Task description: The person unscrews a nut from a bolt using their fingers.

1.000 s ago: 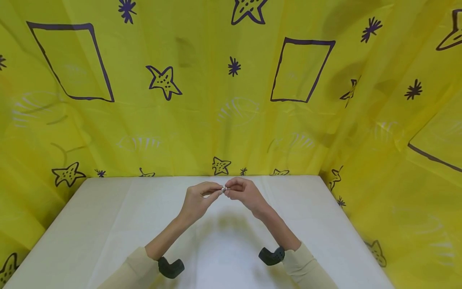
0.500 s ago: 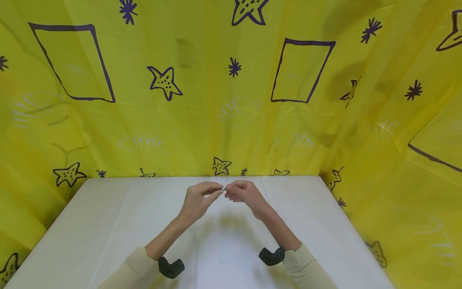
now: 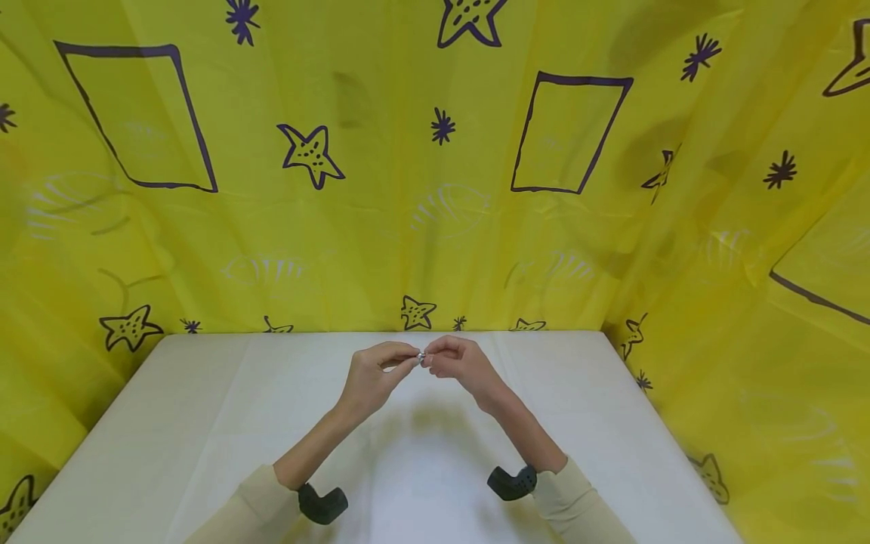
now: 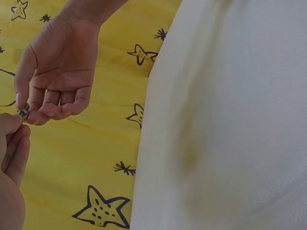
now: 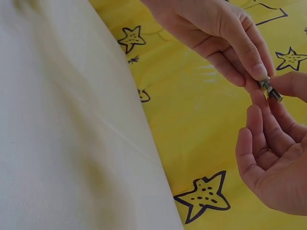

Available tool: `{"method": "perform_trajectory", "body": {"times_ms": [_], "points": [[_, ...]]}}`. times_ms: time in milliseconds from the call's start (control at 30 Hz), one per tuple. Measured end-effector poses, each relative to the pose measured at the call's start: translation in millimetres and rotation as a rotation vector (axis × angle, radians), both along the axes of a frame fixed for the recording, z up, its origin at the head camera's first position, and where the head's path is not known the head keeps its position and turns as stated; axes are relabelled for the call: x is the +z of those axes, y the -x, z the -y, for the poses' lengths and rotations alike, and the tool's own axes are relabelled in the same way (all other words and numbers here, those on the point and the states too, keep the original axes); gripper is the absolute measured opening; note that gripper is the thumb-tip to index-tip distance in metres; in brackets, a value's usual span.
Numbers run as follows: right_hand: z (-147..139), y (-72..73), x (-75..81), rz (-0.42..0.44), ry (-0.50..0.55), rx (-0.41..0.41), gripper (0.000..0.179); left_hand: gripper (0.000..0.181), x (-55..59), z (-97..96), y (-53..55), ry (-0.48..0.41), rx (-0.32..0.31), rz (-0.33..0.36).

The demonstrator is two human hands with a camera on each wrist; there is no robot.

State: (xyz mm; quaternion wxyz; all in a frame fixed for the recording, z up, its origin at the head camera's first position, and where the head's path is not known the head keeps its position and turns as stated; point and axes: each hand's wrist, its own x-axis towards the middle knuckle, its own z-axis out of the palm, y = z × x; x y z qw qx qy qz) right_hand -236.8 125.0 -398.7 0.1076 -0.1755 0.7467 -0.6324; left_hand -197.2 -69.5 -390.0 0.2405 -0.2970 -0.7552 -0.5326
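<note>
Above the far part of the table, a small metal bolt (image 5: 276, 95) bridges the two hands. My left hand (image 3: 370, 372) pinches one end of it between thumb and fingertips, hiding that end. A metal nut (image 5: 265, 85) sits on the bolt close to the left thumb, and the threaded end sticks out past it. My right hand (image 3: 467, 367) has its thumb and index finger at the nut, pinching it from the other side. The other fingers of the right hand (image 4: 62, 67) are loosely bent, touching nothing. In the head view the bolt (image 3: 421, 357) is tiny and partly covered by fingertips.
A white-covered table (image 3: 421, 468) lies below the hands. Yellow curtains (image 3: 381, 227) with starfish and frame drawings hang behind it and along both sides. A dark curved device is worn at each wrist, the left device (image 3: 322, 505) and the right device (image 3: 511, 482).
The right fingers first stood spread around the bolt's end, then closed forward over it, and now have partly drawn apart again at the nut. The left hand has stayed in place.
</note>
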Motion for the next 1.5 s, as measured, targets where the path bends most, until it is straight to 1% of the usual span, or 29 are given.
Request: {"method": "perform_trajectory", "body": {"times_ms": [167, 300, 433, 567, 800, 1133, 1367, 1500], "points": [[0.3, 0.5, -0.6, -0.016, 0.021, 0.014, 0.019, 0.016, 0.3, -0.1, -0.2, -0.001, 0.0, 0.002], [0.1, 0.4, -1.0, -0.012, 0.027, 0.02, 0.019, 0.015, 0.4, -0.3, -0.3, 0.0, 0.004, 0.01], [0.0, 0.0, -1.4, -0.005, 0.032, 0.023, 0.02, 0.015, 0.2, -0.5, -0.4, -0.001, 0.005, 0.013], [0.6, 0.3, -1.5, 0.015, 0.011, 0.006, 0.022, 0.015, 0.1, -1.3, -0.9, 0.001, 0.013, 0.02], [0.6, 2.2, -2.6, 0.039, -0.025, -0.01, 0.035, 0.015, -1.4, -2.0, -0.6, -0.006, 0.013, 0.005], [0.7, 2.2, -3.4, 0.045, -0.016, -0.005, 0.032, 0.015, -2.4, -2.1, 0.4, -0.003, 0.007, 0.01], [-0.1, 2.5, -4.5, 0.016, -0.009, -0.003, 0.019, 0.015, -1.1, -1.7, -0.3, 0.004, 0.007, 0.022], [-0.4, 2.8, -4.8, 0.007, 0.004, 0.011, 0.018, 0.016, 0.2, -1.4, -0.6, 0.003, 0.003, 0.03]]}}
